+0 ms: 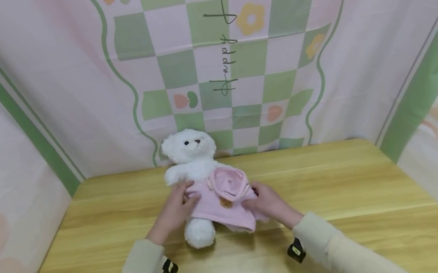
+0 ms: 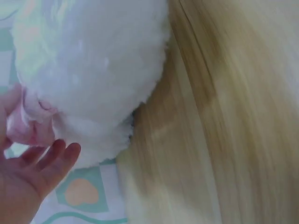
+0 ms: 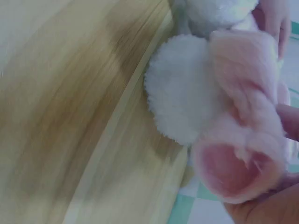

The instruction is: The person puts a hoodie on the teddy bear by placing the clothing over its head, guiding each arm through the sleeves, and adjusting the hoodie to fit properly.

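Note:
A white teddy bear sits on the wooden table against the back cloth. A fuzzy pink doll garment with a bunched, rolled part and a small brown patch lies over its front. My left hand holds the garment's left edge between thumb and fingers, beside the bear's arm. My right hand grips its right side. In the right wrist view, a round pink opening faces the camera near the right thumb, and a white furry foot shows beside it. The bear's other leg is mostly covered in the head view.
The wooden table reaches back to a hanging cloth with green checks and lettering. Printed cloths also close off both sides. Black devices are worn at both wrists.

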